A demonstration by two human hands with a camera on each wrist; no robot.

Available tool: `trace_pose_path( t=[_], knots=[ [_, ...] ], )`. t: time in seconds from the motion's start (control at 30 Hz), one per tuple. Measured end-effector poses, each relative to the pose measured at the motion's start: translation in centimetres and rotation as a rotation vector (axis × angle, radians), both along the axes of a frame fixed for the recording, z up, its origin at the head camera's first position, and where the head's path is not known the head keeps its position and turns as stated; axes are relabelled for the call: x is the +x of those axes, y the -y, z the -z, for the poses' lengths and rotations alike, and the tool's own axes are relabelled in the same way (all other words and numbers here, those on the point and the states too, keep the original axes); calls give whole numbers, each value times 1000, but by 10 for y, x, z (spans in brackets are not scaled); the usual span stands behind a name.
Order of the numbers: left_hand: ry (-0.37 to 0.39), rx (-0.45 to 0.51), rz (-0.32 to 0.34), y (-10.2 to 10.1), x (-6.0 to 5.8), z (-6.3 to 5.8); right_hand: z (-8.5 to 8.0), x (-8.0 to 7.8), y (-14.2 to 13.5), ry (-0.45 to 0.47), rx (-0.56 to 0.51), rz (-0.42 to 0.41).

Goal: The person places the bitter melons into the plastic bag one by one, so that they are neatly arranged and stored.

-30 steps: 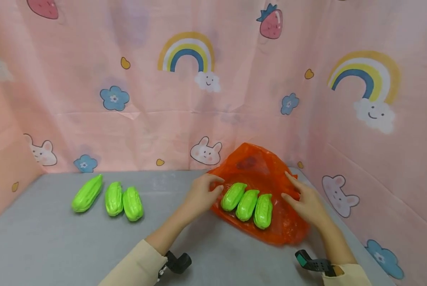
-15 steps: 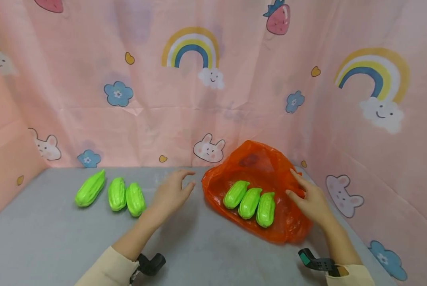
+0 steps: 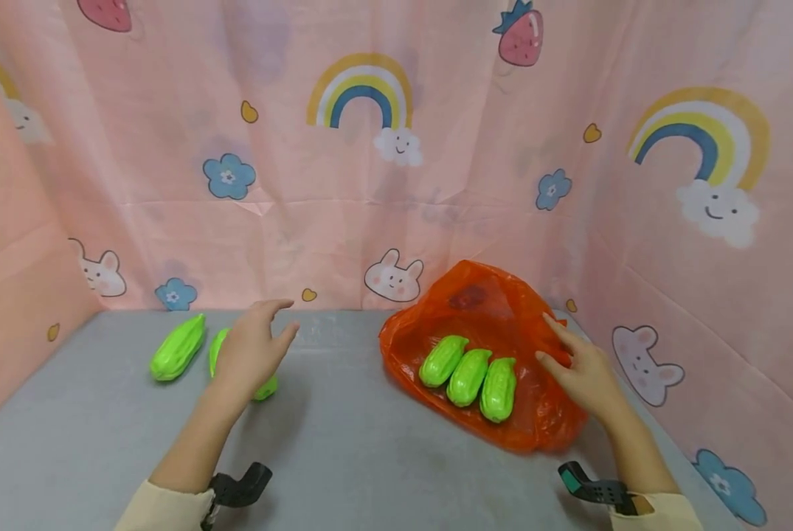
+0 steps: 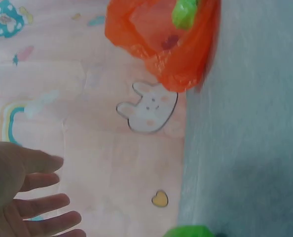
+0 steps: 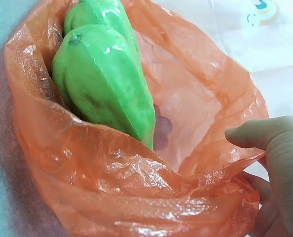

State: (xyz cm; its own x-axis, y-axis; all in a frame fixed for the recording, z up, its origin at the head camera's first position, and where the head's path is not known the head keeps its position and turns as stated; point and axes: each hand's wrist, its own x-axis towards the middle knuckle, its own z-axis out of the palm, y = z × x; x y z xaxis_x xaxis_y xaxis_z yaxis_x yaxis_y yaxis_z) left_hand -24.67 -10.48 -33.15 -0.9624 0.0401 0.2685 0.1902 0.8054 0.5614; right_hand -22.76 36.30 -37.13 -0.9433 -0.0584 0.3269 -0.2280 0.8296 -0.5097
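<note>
My left hand [image 3: 250,350] hovers over the left part of the table, its fingers loosely extended and holding nothing. It partly hides two green ridged gourds, one showing as a green gourd [image 3: 218,348] behind the hand. Another green ridged gourd [image 3: 178,348] lies further left. In the left wrist view, the fingers [image 4: 48,224] are spread apart in front of the curtain. My right hand [image 3: 585,372] holds the right rim of an orange plastic bag [image 3: 549,413], thumb inside and fingers outside. Three gourds [image 3: 468,377] lie side by side in the bag's mouth; one gourd [image 5: 102,79] shows large in the right wrist view.
A grey table [image 3: 369,457] spans the view. A pink patterned curtain [image 3: 290,243] rises along its back and both sides, with the bag close to the back right corner. Dark wrist-camera mounts [image 3: 240,487] sit at the sleeves.
My left hand has let go of the bag's left rim and moved left to the gourds on the table. The right hand stays at the bag. The head view has shifted slightly.
</note>
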Motion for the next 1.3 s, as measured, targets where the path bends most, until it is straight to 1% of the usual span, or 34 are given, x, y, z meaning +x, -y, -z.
trace_pose_path(
  t=[0.1, 0.27, 0.37, 0.5, 0.6, 0.83, 0.93, 1.07, 1.2, 1.3],
  knots=[
    [2, 2, -22, 10, -2, 0, -1, 1, 1, -1, 8, -5],
    [33, 9, -22, 21, -7, 3, -1, 1, 2, -7, 5, -8],
    [100, -30, -47, 24, -8, 7, 0, 0, 1, -18, -6, -9],
    [211, -92, -90, 30, -10, 15, 1, -2, 1, -38, -13, -14],
    [241, -114, -97, 34, -13, 21, 0, -3, 1, -46, -12, -15],
    [239, -156, -108, 37, -18, 27, -2, -2, 0, -39, -9, -10],
    [237, -196, -127, 34, -19, 31, -1, -1, 0, -49, -3, -6],
    [219, -240, -132, 27, -19, 38, 0, -1, -1, -73, -2, -6],
    [191, -227, -117, 21, -19, 41, 0, -1, -3, -104, 6, -5],
    [172, -204, -111, 20, -20, 43, -1, -2, -5, -106, 9, -6]
  ],
)
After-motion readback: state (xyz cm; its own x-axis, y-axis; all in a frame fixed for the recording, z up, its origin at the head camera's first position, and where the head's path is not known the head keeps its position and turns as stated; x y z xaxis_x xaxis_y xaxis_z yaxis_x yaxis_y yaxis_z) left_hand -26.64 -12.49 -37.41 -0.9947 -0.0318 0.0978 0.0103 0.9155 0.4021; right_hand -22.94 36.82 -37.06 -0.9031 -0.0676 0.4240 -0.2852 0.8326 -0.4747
